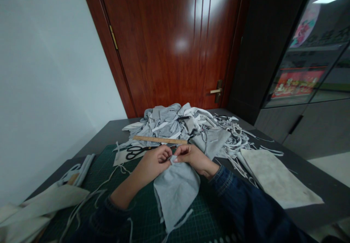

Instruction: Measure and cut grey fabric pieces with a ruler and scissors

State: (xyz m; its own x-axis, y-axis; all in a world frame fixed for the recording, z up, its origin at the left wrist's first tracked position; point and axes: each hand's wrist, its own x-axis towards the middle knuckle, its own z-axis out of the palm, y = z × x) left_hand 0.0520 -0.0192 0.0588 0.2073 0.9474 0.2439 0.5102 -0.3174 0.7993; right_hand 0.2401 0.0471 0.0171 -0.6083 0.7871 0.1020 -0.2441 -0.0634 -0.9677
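Note:
A piece of light grey cloth (177, 184) hangs from my fingers over a green cutting mat (147, 206). Its top edge is pinched between my left hand (160, 159) and my right hand (193, 158), which are close together with fingers closed. The lower end of the cloth narrows to a point, with a strip trailing off it. Just beyond my left hand lie black-handled scissors (133, 152), their blades partly hidden. A wooden ruler (161, 140) rests behind both hands against heaped fabric.
A large pile of grey and white cloth (169, 117) fills the back of the dark table (95, 141). Tangled strips (237, 137) spread to the right, near a cream fabric piece (279, 177). More cream cloth (49, 203) and loose cords lie at left. A wooden door (169, 53) stands behind.

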